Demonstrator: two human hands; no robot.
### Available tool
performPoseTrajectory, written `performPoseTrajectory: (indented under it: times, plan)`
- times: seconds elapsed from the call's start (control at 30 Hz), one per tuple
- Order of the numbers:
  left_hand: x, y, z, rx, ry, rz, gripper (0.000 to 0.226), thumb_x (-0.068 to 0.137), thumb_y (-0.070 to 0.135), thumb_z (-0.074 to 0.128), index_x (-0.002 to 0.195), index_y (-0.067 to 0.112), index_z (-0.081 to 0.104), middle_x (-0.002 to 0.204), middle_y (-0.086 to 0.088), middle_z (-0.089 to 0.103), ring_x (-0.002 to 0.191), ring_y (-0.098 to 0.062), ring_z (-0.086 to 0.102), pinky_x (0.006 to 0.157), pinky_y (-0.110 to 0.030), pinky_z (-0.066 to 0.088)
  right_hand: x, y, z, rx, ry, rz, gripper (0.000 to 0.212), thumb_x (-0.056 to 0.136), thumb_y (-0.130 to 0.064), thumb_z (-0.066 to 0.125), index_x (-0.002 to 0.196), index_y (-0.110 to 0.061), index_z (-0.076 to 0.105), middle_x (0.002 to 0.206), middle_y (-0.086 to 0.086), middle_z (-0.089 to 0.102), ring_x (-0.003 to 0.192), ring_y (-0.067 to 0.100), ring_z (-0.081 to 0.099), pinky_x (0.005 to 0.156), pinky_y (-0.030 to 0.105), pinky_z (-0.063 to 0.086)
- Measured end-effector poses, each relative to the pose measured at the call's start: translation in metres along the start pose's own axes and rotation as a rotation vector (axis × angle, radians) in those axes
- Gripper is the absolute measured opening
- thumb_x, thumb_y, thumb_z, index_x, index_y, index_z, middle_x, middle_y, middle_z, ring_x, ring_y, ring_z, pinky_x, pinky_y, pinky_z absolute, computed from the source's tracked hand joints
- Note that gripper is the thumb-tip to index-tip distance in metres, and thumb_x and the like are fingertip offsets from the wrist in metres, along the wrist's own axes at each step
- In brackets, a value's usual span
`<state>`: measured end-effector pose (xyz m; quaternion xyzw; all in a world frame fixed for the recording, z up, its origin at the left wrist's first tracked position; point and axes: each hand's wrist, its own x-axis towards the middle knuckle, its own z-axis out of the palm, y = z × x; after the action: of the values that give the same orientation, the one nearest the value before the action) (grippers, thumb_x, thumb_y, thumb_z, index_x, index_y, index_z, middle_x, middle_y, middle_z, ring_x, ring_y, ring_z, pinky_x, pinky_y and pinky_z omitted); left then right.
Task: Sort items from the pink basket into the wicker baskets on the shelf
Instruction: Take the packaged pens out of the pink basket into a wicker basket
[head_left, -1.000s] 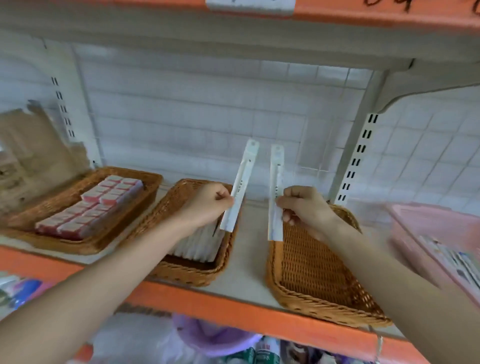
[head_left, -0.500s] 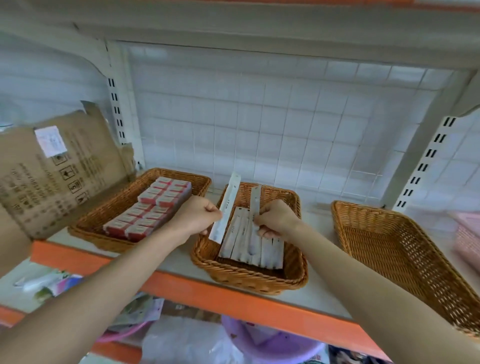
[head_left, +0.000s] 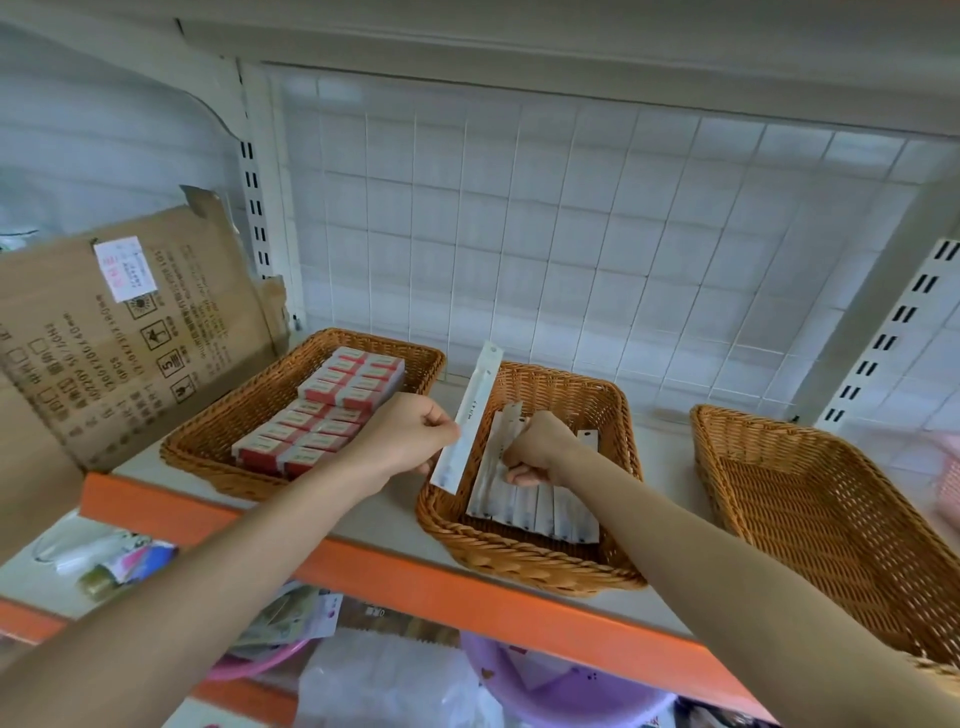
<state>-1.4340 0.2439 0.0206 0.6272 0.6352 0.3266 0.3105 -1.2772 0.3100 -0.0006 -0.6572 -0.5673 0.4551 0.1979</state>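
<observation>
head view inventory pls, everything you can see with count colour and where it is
shelf: one, orange front edge
left wicker basket: one, brown, left on the shelf
middle wicker basket: one, brown, centre of the shelf
right wicker basket: one, brown, right on the shelf
boxes: many, red and white, in rows in the left wicker basket
white packets: several, white, side by side in the middle wicker basket
raised packet: one, white, tilted over the middle basket's left rim
cardboard sheet: one, brown, leaning at far left
pink basket: one, pink, far right edge, mostly cut off
purple tub: one, purple, below the shelf
left hand: one, pinches the raised packet
right hand: one, fingers curled on the white packets
</observation>
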Motion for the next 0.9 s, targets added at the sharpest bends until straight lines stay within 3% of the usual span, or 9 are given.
performPoseTrajectory:
  times: [0.13,0.23,0.37,0.47,0.57,0.67,0.8,0.9]
  plan:
    - [0.001,0.000,0.000,-0.009,-0.013,0.000,0.015,0.093,0.015,0.053,0.085,0.004,0.060,0.068,-0.006,0.051,0.052,-0.010,0.048,0.039,-0.009,0.035,0.002,0.000,0.005,-0.198,0.052,-0.012,0.038,0.082,0.013,0.043,0.057,-0.015,0.035,0.028,-0.001,0.036,0.042,0.016,0.044,0.047,0.022,0.036]
    - [0.003,-0.001,0.002,-0.011,-0.021,-0.006,0.014,0.093,0.017,0.054,0.081,0.012,0.058,0.066,-0.001,0.052,0.052,-0.010,0.049,0.045,-0.014,0.036,0.002,0.001,0.005,-0.327,0.061,-0.058,0.031,0.082,0.008,0.044,0.058,-0.010,0.041,0.040,0.004,0.048,0.050,0.019,0.053,0.053,0.024,0.044]
    - [0.009,0.000,0.006,-0.005,-0.028,0.005,0.011,0.092,0.018,0.056,0.082,0.014,0.059,0.064,0.000,0.054,0.051,-0.010,0.050,0.049,-0.019,0.038,-0.012,0.000,-0.007,-0.483,0.095,-0.168,0.024,0.085,-0.002,0.047,0.063,0.000,0.056,0.048,0.008,0.062,0.037,0.010,0.055,0.047,0.018,0.049]
    - [0.013,0.007,0.011,-0.024,-0.024,0.039,0.006,0.088,0.013,0.061,0.086,0.014,0.056,0.079,-0.001,0.060,0.057,-0.009,0.053,0.041,-0.013,0.041,-0.029,0.003,-0.020,-0.656,0.201,-0.336,0.019,0.085,-0.011,0.050,0.091,0.001,0.064,0.084,0.014,0.069,0.072,0.023,0.065,0.062,0.029,0.051]
    - [0.019,0.016,0.020,0.021,-0.018,0.086,0.013,0.087,0.010,0.062,0.098,0.013,0.055,0.092,-0.003,0.061,0.056,-0.009,0.054,0.040,-0.011,0.041,-0.044,0.015,-0.033,-0.753,0.288,-0.455,0.023,0.086,-0.017,0.050,0.106,-0.009,0.059,0.105,0.010,0.062,0.098,0.028,0.058,0.077,0.032,0.049]
    - [0.026,0.026,0.033,0.141,-0.044,0.080,0.018,0.090,0.010,0.059,0.108,0.011,0.058,0.104,-0.006,0.061,0.051,-0.009,0.057,0.046,-0.016,0.045,-0.053,0.031,-0.041,-0.787,0.309,-0.532,0.025,0.087,-0.016,0.051,0.109,-0.008,0.058,0.108,0.010,0.058,0.100,0.028,0.056,0.082,0.036,0.048]
    - [0.034,0.034,0.055,0.295,-0.122,0.004,0.031,0.091,0.005,0.056,0.122,0.005,0.056,0.128,-0.011,0.054,0.064,-0.014,0.066,0.049,-0.018,0.051,-0.059,0.045,-0.043,-0.767,0.317,-0.572,0.025,0.087,-0.016,0.052,0.109,-0.006,0.060,0.107,0.011,0.057,0.100,0.027,0.054,0.083,0.035,0.047]
    - [0.039,0.034,0.065,0.354,-0.173,-0.030,0.025,0.091,0.001,0.055,0.115,0.005,0.057,0.116,-0.009,0.053,0.067,-0.019,0.065,0.048,-0.020,0.050,-0.060,0.051,-0.042,-0.736,0.319,-0.578,0.024,0.088,-0.015,0.051,0.108,-0.005,0.061,0.107,0.012,0.057,0.101,0.026,0.053,0.082,0.032,0.045]
